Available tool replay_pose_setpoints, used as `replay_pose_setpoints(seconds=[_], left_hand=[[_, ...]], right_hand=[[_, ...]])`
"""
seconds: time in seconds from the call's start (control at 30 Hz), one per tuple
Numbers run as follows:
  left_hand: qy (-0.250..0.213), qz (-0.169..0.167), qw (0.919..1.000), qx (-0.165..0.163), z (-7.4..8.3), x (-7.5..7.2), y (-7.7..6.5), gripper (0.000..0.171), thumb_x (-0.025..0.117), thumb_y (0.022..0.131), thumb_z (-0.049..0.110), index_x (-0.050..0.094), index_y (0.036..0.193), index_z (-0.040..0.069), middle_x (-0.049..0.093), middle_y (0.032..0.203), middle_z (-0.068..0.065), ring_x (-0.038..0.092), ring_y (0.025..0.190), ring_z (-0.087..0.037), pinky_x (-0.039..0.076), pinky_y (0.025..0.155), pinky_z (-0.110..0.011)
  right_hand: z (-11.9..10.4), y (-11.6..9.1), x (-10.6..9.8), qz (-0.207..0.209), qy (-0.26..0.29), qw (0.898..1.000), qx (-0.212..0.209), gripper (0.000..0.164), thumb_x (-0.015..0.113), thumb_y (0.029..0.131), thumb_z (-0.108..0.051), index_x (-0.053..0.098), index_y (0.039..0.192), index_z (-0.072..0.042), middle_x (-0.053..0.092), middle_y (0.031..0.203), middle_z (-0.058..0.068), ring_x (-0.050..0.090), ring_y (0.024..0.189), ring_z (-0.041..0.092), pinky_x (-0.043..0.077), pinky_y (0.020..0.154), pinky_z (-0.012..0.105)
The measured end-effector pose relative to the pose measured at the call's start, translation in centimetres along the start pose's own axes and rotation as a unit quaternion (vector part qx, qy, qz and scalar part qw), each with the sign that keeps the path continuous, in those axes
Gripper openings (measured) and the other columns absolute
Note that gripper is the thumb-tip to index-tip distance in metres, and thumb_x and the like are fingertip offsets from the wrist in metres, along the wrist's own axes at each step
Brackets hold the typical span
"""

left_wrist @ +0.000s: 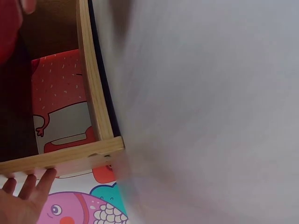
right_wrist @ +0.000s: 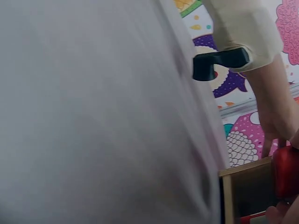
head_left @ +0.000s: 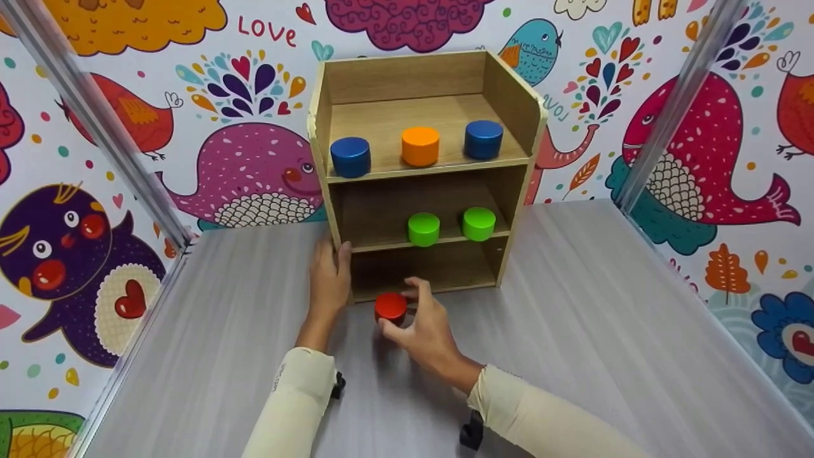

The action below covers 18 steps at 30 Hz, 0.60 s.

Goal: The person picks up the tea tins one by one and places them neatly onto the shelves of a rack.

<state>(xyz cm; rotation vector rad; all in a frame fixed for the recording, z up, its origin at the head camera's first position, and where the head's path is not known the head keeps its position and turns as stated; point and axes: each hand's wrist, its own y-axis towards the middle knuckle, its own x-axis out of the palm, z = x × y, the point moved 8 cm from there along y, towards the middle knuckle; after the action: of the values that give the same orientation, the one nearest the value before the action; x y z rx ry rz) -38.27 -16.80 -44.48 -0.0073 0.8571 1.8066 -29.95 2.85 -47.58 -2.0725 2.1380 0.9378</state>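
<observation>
In the head view, my right hand (head_left: 432, 331) holds a short red cylinder (head_left: 390, 307) between thumb and fingers, in front of the bottom compartment of a wooden shelf unit (head_left: 416, 172). The right wrist view shows the glossy red cylinder (right_wrist: 286, 171) close up at the right edge. My left hand (head_left: 329, 280) is at the unit's lower left side. Its extended fingertips (left_wrist: 46, 179) touch the side panel's outer face in the left wrist view.
Blue cylinders (head_left: 350, 157) (head_left: 483, 140) flank an orange cylinder (head_left: 420, 146) on the top shelf. Two green cylinders (head_left: 423, 229) (head_left: 479, 224) stand on the middle shelf, centre and right. The unit stands on a grey tabletop (head_left: 598, 305), with patterned walls (head_left: 254, 172) and metal posts around it.
</observation>
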Motion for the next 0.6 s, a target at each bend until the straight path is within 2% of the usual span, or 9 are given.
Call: replay_pose_setpoints(seconds=[0.27,0.6], left_hand=[[0.004,0.014,0.9997,0.018,0.3,-0.1,0.0,0.031,0.055,0.106,0.021,0.058,0.124,-0.005,0.058,0.107,-0.023,0.056,0.098,-0.037,0.045,0.087,-0.053],[0.002,0.005,0.9999,0.009,0.3,-0.1,0.0,0.033,0.054,0.107,0.023,0.058,0.125,-0.005,0.057,0.105,-0.022,0.054,0.093,-0.035,0.045,0.085,-0.051]], right_hand=[[-1.4,1.2,-0.6,0.028,-0.03,0.999,-0.013,0.071,0.087,0.077,-0.025,0.047,0.135,-0.012,0.069,0.119,0.007,0.067,0.102,0.018,0.056,0.084,0.031],[-3.0,2.5,-1.3,0.047,-0.007,0.999,-0.025,0.07,0.087,0.077,-0.024,0.048,0.134,-0.012,0.068,0.12,0.008,0.068,0.097,0.016,0.059,0.081,0.031]])
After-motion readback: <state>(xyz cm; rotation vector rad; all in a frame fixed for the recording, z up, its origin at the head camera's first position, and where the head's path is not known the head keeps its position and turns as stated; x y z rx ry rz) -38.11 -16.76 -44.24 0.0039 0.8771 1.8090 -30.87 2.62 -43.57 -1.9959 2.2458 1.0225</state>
